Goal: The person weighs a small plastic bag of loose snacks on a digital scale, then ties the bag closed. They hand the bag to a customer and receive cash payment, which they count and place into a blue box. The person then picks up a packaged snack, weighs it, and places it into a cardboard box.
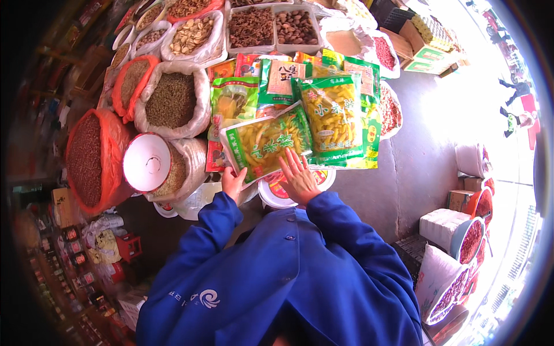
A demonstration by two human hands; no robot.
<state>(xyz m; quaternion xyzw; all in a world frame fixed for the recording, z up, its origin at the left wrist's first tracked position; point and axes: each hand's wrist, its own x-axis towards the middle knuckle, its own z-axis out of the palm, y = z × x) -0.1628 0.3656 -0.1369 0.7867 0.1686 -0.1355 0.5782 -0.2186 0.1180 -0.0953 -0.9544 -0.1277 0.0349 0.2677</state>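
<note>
A clear-fronted packet of pickled yellow-green chillies (270, 142) with green borders lies slanted before me. Its lower left corner is pinched between the thumb and fingers of my left hand (233, 184). My right hand (299, 178) rests flat against the packet's lower right part, fingers spread. Just right of it, a larger packet of similar chillies (331, 116) lies on other packets. A green packet of pickled vegetables (233, 101) is to the upper left, beside a packet with a pale label (283, 78). Beneath my hands is a white-lidded tub (268, 197), partly covered.
Left stand open sacks of dried seeds (171, 101) and dark red peppercorns (86, 160), with a white enamel bowl (147, 162) on one sack. Behind are plastic bins of dried spices (251, 28). On the right, sacks of dried chillies (469, 242) line the concrete floor (368, 190).
</note>
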